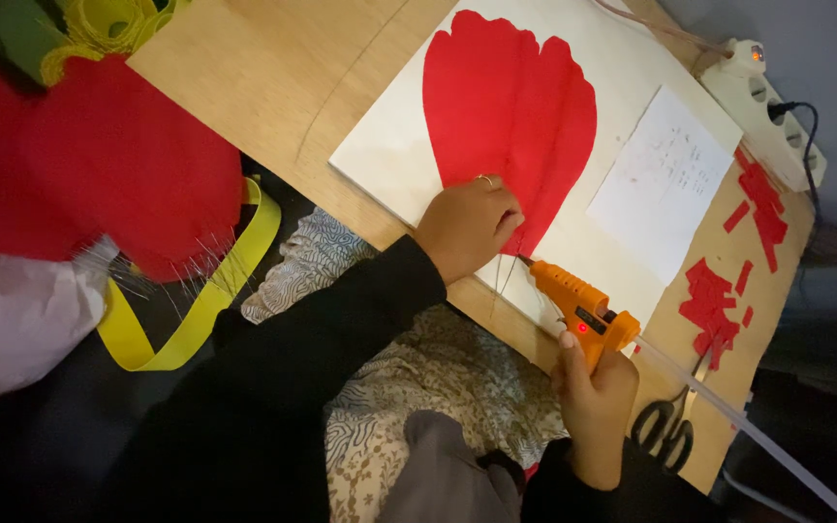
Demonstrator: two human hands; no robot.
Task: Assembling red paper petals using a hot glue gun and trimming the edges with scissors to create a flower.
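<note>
Petal's narrow base under left hand
</note>
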